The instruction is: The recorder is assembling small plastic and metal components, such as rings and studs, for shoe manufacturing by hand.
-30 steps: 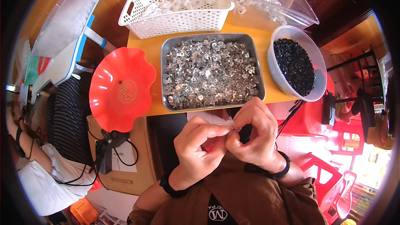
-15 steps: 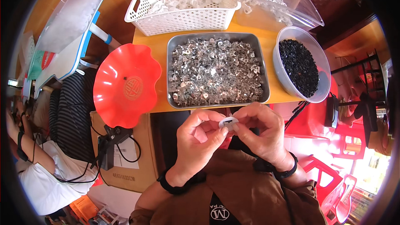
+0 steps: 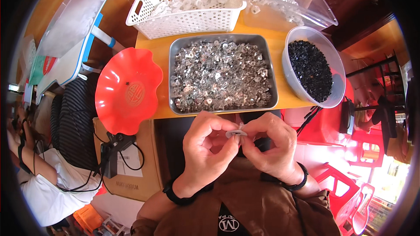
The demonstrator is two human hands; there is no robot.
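Note:
Between my two hands is a small round white plastic part [image 3: 235,133] with a dark slot in its face. My left hand [image 3: 207,142] pinches its left side between thumb and fingertips. On the other side, my right hand [image 3: 270,142] pinches its right edge, the thumb close to the left thumb. Both hands are just in front of a metal tray [image 3: 172,88] heaped with small shiny metal pieces. A round clear tub [image 3: 339,88] of tiny black parts stands right of the tray. To the left lies a red wavy-edged dish [image 3: 109,105] with one small dark piece in it.
At the back of the yellow table [image 3: 154,46] stand a white perforated basket [image 3: 192,22] and a clear bin [image 3: 321,19], both with white plastic parts. A cardboard box [image 3: 131,184] with a black adapter and cables sits lower left. Another person's arm [image 3: 40,166] shows far left.
The white part has tilted, so its slotted face shows more edge-on. Both hands stay pinched on it, with slight finger shifts. The whole scene has shifted a little left in view.

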